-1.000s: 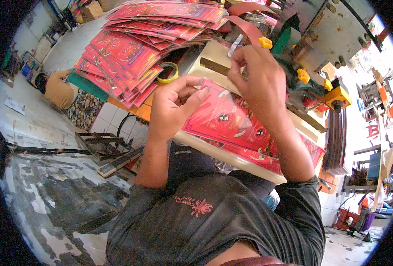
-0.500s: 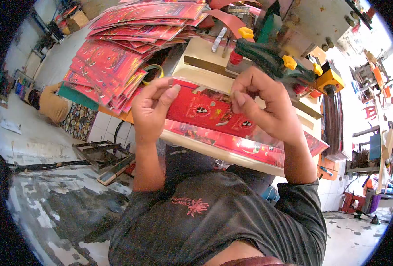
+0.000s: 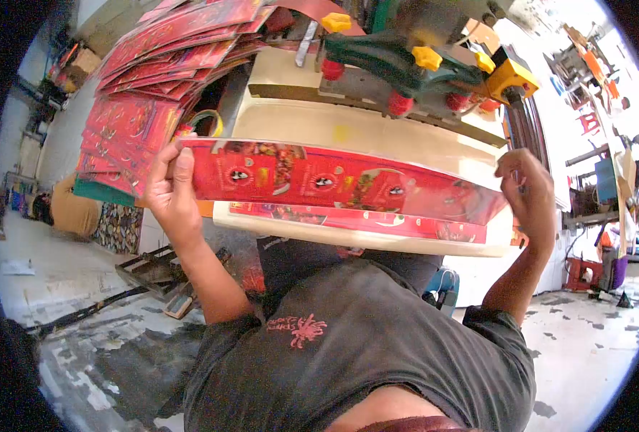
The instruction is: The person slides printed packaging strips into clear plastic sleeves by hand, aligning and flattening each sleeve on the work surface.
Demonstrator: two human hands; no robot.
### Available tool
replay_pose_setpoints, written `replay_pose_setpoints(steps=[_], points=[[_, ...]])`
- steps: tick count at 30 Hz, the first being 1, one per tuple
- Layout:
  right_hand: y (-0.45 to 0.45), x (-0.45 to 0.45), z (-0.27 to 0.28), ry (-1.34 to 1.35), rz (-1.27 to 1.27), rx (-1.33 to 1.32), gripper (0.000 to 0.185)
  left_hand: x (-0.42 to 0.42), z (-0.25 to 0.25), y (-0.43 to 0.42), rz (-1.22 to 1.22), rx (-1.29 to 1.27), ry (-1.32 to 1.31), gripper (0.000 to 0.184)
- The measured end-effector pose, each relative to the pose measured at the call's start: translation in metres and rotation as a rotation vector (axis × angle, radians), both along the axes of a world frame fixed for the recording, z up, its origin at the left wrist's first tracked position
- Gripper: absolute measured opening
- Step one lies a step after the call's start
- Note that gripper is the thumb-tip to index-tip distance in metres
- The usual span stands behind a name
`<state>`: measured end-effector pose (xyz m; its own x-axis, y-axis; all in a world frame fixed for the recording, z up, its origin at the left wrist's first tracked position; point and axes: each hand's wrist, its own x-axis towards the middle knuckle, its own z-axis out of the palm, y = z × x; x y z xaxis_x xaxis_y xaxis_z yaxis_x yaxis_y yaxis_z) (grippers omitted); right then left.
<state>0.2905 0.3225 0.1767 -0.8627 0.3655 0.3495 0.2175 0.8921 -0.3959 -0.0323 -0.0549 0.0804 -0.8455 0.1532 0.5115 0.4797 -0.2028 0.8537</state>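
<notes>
A long, glossy red printed sheet [image 3: 323, 180], with food pictures and round logos, stretches across the front of the machine's pale bed. My left hand [image 3: 175, 176] is closed on its left end, thumb on the near face. At the sheet's right end my right hand [image 3: 528, 191] has its fingers curled at the edge, gripping it there. A clear, shiny film shows over the right part of the sheet. Beneath it, another red printed strip [image 3: 398, 222] lies flat along the bed's front edge, touched by neither hand.
A machine with a green clamp arm [image 3: 377, 54], yellow knobs [image 3: 426, 58] and red feet stands behind the pale bed [image 3: 290, 119]. Stacked red printed sheets [image 3: 128, 129] lie at left, beside a tape roll [image 3: 210, 122]. Another person [image 3: 74, 209] is at far left.
My hands have spread far apart, right hand moving right and left hand left. The red sheet now extends lengthwise between them. The view has shifted, with the machine appearing further left.
</notes>
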Motion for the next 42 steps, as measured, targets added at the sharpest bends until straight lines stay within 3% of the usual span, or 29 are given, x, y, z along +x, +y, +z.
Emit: replay_pose_setpoints(steps=[1, 3, 6, 7, 9, 11, 15, 24, 29, 38, 42], points=[[0.013, 0.011, -0.005, 0.012, -0.054, 0.013, 0.006, -0.003, -0.002, 0.0, 0.044, 0.013, -0.027, 0.024], [0.037, 0.032, -0.016, -0.078, -0.408, 0.138, 0.008, -0.016, -0.005, -0.008, 0.015, 0.035, -0.055, 0.023], [0.077, 0.072, -0.03, -0.122, -0.706, 0.393, 0.014, -0.025, -0.009, -0.02, 0.035, -0.011, -0.001, 0.023], [0.085, 0.079, -0.034, -0.039, -0.663, 0.484, 0.017, -0.025, -0.008, -0.019, 0.024, -0.011, -0.006, 0.023], [0.077, 0.081, -0.04, 0.016, -0.743, 0.338, 0.018, -0.023, -0.005, -0.015, 0.05, 0.061, -0.069, 0.025], [0.059, 0.066, -0.04, 0.081, -0.69, 0.141, 0.016, -0.026, -0.008, -0.018, 0.013, 0.065, -0.089, 0.025], [0.028, 0.025, -0.045, 0.246, -0.342, -0.011, 0.014, -0.03, -0.006, -0.02, 0.025, 0.04, -0.057, 0.026], [-0.023, -0.036, -0.059, 0.04, 0.105, -0.139, 0.036, -0.03, -0.007, -0.029, 0.041, 0.056, -0.082, 0.025], [-0.031, -0.054, -0.069, 0.014, 0.187, -0.183, 0.034, -0.025, -0.004, -0.025, 0.033, 0.068, -0.081, 0.025], [-0.03, -0.055, -0.071, 0.098, 0.09, -0.263, 0.007, -0.025, -0.008, -0.024, 0.042, 0.059, -0.113, 0.026], [-0.013, -0.043, -0.07, 0.149, 0.031, -0.062, 0.006, -0.028, -0.012, -0.023, 0.072, 0.038, -0.087, 0.026]])
